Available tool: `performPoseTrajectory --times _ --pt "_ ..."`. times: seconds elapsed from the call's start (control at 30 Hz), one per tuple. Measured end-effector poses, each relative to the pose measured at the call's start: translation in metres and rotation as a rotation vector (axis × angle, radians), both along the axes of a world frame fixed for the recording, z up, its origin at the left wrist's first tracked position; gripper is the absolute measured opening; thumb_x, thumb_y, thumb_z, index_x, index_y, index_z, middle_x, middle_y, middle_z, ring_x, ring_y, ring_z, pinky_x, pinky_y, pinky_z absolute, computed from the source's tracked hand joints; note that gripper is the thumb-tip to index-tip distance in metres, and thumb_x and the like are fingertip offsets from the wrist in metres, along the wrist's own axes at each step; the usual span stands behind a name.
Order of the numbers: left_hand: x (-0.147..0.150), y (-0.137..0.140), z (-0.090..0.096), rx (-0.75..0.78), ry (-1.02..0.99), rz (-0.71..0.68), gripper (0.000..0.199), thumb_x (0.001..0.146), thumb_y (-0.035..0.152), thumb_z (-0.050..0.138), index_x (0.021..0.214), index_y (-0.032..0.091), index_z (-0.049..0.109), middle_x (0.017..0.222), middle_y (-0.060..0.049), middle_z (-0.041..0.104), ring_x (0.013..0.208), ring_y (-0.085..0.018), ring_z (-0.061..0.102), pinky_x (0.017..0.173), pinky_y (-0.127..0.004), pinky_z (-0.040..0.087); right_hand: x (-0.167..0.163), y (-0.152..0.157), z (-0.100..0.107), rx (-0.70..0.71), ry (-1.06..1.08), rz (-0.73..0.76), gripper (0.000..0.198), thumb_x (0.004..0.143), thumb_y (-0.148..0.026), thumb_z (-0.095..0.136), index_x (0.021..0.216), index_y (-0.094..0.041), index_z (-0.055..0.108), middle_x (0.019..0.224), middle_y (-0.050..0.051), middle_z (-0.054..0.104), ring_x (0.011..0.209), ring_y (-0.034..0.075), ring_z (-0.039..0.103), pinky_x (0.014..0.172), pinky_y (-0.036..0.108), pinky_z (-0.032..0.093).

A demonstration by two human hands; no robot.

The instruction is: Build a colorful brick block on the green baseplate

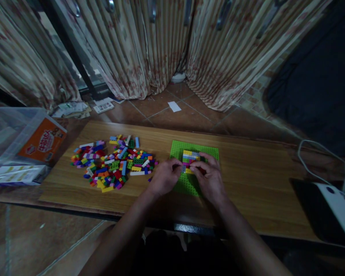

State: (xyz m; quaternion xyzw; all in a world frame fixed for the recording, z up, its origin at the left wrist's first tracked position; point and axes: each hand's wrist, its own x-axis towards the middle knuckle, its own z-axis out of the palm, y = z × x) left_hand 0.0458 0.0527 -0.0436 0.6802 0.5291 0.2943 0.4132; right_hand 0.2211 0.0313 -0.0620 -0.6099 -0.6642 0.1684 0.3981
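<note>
A green studded baseplate (186, 186) lies on the wooden table, with a small multicoloured block of toy bricks (189, 155) on it. The block shows yellow, light blue, green and magenta rows. My left hand (166, 174) reaches in from the left, thumb and forefinger pinched at the block's near left side. From the right, my right hand (209, 174) bends around the block, its fingertips pressed to the near part and one finger along the far right edge. Any brick between the fingertips is too small and covered to make out.
Loose toy bricks (115, 165) in many colours are heaped on the table (253, 180) left of the baseplate. A clear plastic bin (5, 134) and a flat box (17, 175) stand at the far left. At the right end lie a black-and-white flat object (319, 207) and a white cable (323, 172).
</note>
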Motion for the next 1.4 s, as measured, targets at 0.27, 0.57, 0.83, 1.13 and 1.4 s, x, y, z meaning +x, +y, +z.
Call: performPoseTrajectory --times 0.27,0.57,0.83,1.13,1.4 --pt "0.0 0.001 -0.001 0.002 0.003 0.004 0.018 0.083 0.022 0.053 0.084 0.018 0.07 0.077 -0.002 0.07 0.072 -0.015 0.062 0.065 -0.024 0.043 -0.005 0.0 0.0 -0.016 0.023 -0.071 0.013 0.082 -0.033 0.062 0.078 -0.024 0.071 0.124 0.009 0.056 0.122 0.028 0.047 0.103 0.048 0.036" --pt "-0.001 0.0 -0.003 -0.016 -0.022 -0.013 0.017 0.083 0.02 0.052 0.085 0.018 0.069 0.074 -0.002 0.069 0.069 -0.015 0.062 0.062 -0.022 0.045 -0.011 0.001 0.002 -0.031 0.142 -0.18 0.01 0.075 -0.029 0.066 0.08 -0.021 0.066 0.121 0.012 0.053 0.117 0.027 0.052 0.1 0.044 0.041" --pt "0.0 0.001 -0.002 -0.017 0.005 0.008 0.017 0.083 0.02 0.052 0.084 0.019 0.069 0.073 -0.001 0.068 0.068 -0.014 0.061 0.062 -0.022 0.044 -0.018 0.007 -0.001 -0.032 0.191 -0.236 0.005 0.072 -0.026 0.067 0.073 -0.022 0.065 0.118 0.011 0.052 0.116 0.027 0.051 0.096 0.042 0.043" --pt "-0.005 0.0 -0.002 -0.025 -0.057 0.005 0.018 0.082 0.024 0.056 0.088 0.019 0.071 0.071 -0.001 0.068 0.069 -0.015 0.061 0.061 -0.022 0.045 0.001 0.01 0.005 -0.142 0.411 -0.18 0.017 0.063 -0.035 0.076 0.071 -0.022 0.068 0.113 0.008 0.058 0.109 0.025 0.055 0.095 0.04 0.042" --pt "-0.008 0.0 -0.005 -0.138 -0.199 -0.021 0.028 0.082 0.021 0.052 0.102 0.017 0.071 0.07 -0.001 0.066 0.062 -0.013 0.058 0.058 -0.022 0.045 0.007 0.008 0.027 -0.086 0.69 -0.281 0.013 0.073 -0.034 0.069 0.074 -0.021 0.067 0.071 -0.001 0.065 0.071 0.015 0.058 0.073 0.03 0.047"
